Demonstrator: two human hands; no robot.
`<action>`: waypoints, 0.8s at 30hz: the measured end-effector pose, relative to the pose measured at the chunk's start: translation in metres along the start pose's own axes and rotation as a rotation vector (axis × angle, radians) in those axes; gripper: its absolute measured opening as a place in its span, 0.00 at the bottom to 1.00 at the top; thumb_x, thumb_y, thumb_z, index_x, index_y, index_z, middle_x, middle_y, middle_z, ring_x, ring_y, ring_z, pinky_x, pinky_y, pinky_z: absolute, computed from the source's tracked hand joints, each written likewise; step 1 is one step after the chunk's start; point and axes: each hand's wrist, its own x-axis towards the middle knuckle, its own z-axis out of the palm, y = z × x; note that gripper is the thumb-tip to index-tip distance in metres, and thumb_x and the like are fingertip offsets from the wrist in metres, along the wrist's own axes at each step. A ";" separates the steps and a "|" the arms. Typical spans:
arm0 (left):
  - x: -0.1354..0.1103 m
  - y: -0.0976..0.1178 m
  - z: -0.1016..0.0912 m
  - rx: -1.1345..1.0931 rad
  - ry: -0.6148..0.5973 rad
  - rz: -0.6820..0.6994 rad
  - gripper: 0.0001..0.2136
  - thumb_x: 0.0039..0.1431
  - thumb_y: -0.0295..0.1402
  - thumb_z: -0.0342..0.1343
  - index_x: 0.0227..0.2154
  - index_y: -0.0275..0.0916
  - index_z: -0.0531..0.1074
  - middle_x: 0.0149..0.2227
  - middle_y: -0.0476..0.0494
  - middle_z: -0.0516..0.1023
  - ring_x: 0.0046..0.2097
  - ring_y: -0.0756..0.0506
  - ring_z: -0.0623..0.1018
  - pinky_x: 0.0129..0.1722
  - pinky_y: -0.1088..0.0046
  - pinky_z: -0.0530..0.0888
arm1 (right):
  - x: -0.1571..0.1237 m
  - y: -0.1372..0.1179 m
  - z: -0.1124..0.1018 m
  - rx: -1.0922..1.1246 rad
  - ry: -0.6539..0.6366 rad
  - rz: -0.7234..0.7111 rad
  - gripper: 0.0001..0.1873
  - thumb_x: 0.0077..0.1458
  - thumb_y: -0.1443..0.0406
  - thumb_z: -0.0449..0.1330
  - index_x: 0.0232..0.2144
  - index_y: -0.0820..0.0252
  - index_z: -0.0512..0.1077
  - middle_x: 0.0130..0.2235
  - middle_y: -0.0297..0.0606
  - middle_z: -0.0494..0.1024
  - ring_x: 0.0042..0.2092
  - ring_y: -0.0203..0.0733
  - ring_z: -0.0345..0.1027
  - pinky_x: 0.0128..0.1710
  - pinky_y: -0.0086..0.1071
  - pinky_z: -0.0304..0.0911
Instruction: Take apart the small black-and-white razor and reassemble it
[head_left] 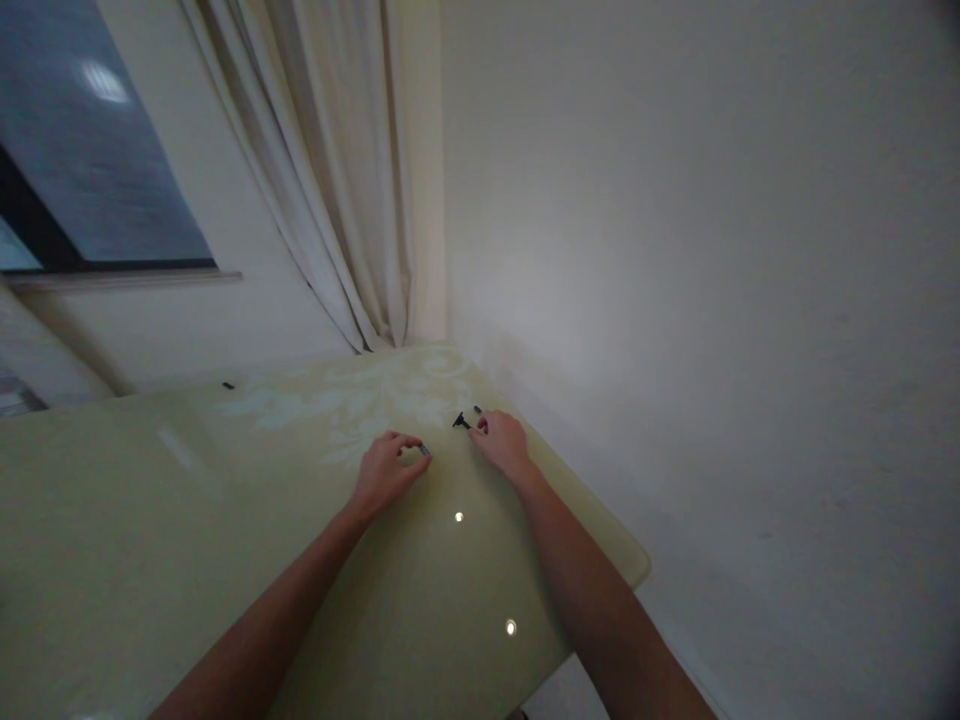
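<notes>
My right hand [501, 442] is closed around the handle of a small black T-shaped razor [460, 421], its head pointing left and away from me. My left hand [390, 470] pinches a small grey and dark piece [424, 451] between thumb and fingers; it looks like a razor cartridge, though it is too small to be sure. The two hands are apart, both low over the far right part of the table. Just beyond my right fingers lies another small dark piece [478, 409].
The glossy pale green table [225, 540] has a leaf pattern near its far end. A small black piece [229, 385] lies by the far left edge. A plain wall [712, 300] borders the table's right side. Cream curtains [337, 150] and a window [112, 130] are behind.
</notes>
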 end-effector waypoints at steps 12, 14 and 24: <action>-0.094 -0.137 -0.128 0.381 0.128 -0.317 0.20 0.60 0.48 0.54 0.48 0.47 0.81 0.56 0.36 0.79 0.58 0.28 0.75 0.55 0.43 0.68 | -0.018 -0.103 0.031 0.403 -0.148 -0.206 0.06 0.57 0.64 0.66 0.36 0.60 0.81 0.36 0.40 0.84 0.37 0.39 0.76 0.36 0.28 0.63; -0.095 -0.137 -0.126 0.365 0.098 -0.302 0.20 0.60 0.48 0.53 0.49 0.46 0.81 0.56 0.36 0.78 0.57 0.28 0.75 0.54 0.44 0.69 | -0.024 -0.140 0.045 0.415 -0.180 -0.261 0.05 0.56 0.64 0.67 0.35 0.59 0.81 0.36 0.39 0.85 0.37 0.40 0.76 0.37 0.29 0.63; -0.098 -0.142 -0.126 0.311 0.098 -0.251 0.21 0.59 0.46 0.53 0.49 0.44 0.80 0.53 0.39 0.80 0.52 0.35 0.79 0.52 0.59 0.73 | -0.042 -0.247 0.091 0.310 -0.260 -0.210 0.11 0.61 0.58 0.61 0.40 0.59 0.78 0.43 0.46 0.83 0.44 0.49 0.76 0.39 0.35 0.65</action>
